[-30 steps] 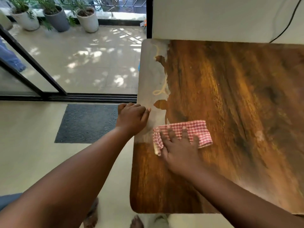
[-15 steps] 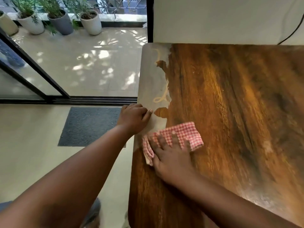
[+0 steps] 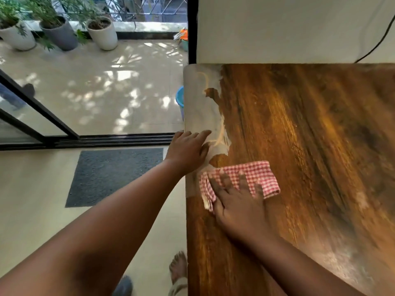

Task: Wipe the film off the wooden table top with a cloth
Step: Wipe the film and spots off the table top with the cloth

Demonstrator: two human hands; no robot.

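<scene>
Cloth point(image 3: 252, 178) under flat right hand point(image 3: 239, 206) (fingers spread); left hand point(image 3: 188, 150) open on film point(image 3: 198, 107).

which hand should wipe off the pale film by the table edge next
Right: the right hand already presses the red-checked cloth beside the pale film; the left hand holds nothing.

A glossy, dark-grained wooden table top point(image 3: 299, 146) is gleaming beside a strip of dull, pale film point(image 3: 198, 107) along its left edge, while a woven red-and-white checked cloth point(image 3: 252, 176) is lying on the wood and a coarse, matt grey doormat point(image 3: 113, 174) is covering the smooth floor.
</scene>
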